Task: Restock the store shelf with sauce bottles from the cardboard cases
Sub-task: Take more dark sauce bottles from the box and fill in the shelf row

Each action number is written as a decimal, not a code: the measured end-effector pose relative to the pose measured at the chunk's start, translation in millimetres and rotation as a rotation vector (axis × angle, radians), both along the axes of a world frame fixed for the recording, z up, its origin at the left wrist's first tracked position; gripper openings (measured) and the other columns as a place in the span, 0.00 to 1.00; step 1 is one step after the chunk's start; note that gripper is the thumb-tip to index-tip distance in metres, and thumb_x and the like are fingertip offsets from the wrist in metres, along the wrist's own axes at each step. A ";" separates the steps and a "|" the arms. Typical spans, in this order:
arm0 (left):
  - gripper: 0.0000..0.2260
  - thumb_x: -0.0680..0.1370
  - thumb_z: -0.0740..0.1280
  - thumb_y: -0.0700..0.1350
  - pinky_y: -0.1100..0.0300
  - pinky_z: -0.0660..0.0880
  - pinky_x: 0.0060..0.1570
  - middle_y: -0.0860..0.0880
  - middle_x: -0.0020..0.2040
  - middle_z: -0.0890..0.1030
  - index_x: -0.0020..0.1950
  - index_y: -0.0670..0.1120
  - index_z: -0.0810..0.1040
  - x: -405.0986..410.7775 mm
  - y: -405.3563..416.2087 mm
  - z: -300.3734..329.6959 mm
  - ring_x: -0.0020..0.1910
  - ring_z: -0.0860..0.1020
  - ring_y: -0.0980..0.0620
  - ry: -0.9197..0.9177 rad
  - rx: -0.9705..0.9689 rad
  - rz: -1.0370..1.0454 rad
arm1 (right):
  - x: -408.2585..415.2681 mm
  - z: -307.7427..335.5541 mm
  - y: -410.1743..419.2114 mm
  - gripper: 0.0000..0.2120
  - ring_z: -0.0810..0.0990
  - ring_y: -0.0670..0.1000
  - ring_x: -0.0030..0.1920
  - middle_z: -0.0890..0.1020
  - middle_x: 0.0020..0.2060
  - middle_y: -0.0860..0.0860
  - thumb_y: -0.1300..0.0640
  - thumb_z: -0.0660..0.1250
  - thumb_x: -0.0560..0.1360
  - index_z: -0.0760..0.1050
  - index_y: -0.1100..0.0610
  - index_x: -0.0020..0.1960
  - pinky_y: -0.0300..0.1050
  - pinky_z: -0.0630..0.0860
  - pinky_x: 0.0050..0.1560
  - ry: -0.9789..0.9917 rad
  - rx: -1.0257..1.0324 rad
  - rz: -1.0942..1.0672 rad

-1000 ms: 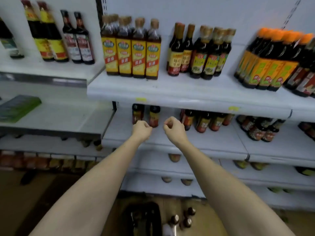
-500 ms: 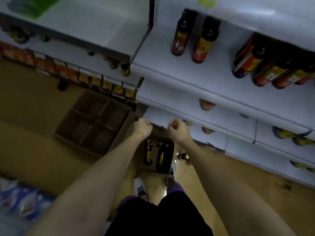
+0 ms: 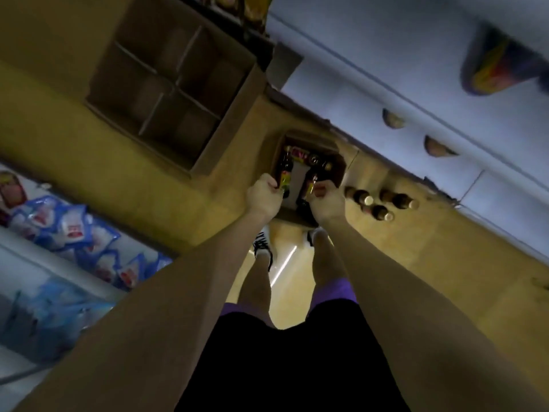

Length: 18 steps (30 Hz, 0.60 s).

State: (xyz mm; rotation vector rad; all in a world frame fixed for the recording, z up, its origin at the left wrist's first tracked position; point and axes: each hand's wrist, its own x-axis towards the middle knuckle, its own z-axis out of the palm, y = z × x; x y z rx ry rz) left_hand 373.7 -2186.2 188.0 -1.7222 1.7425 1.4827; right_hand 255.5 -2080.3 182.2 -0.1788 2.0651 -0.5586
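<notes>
Yellow floor (image 3: 401,263) beside white shelf (image 3: 371,69), seen from above.
Both arms reach down over a small open case (image 3: 334,171) holding dark sauce bottles (image 3: 286,168). Left hand (image 3: 263,196) and right hand (image 3: 325,200) are each curled into a closed grip at the case's near edge; whether either clasps a bottle cannot be told. Three bottles (image 3: 381,203) stand on the floor just right of the case; an empty divided case (image 3: 169,81) lies to its left.
</notes>
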 end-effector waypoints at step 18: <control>0.23 0.81 0.66 0.41 0.60 0.68 0.57 0.40 0.69 0.74 0.75 0.41 0.66 -20.5 36.8 -306.1 0.67 0.73 0.42 -0.157 0.143 -0.103 | 12.1 -308.3 32.3 0.22 0.80 0.59 0.60 0.80 0.61 0.58 0.55 0.69 0.78 0.71 0.61 0.69 0.42 0.71 0.51 -0.092 0.132 -0.093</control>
